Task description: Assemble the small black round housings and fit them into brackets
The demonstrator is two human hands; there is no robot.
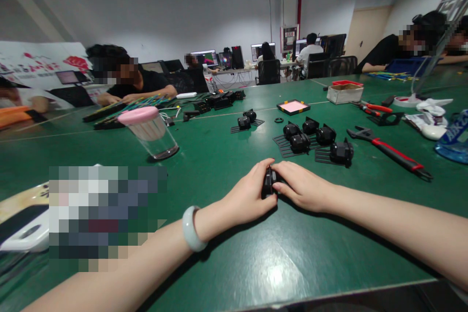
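Observation:
Both my hands meet over a small black plastic part [269, 183] at the middle of the green table [234, 263]. My left hand [252, 185], with a pale bangle [190, 229] on its wrist, grips the part from the left between thumb and fingers. From the right, my right hand [302, 185] closes on the same part, thumb toward me. Much of the part is hidden by my fingers. Just beyond lie several black parts with round housings and comb-like prongs, one of them a single black unit [341, 152] near my right hand.
An adjustable wrench [397, 153] lies to the right, with red-handled pliers [376, 108] behind it. A pink-lidded cup [151, 131] stands at the left. Further back are a pink-lined tray [293, 106], a white box [344, 92] and a water bottle [210, 79]. Co-workers sit across the table.

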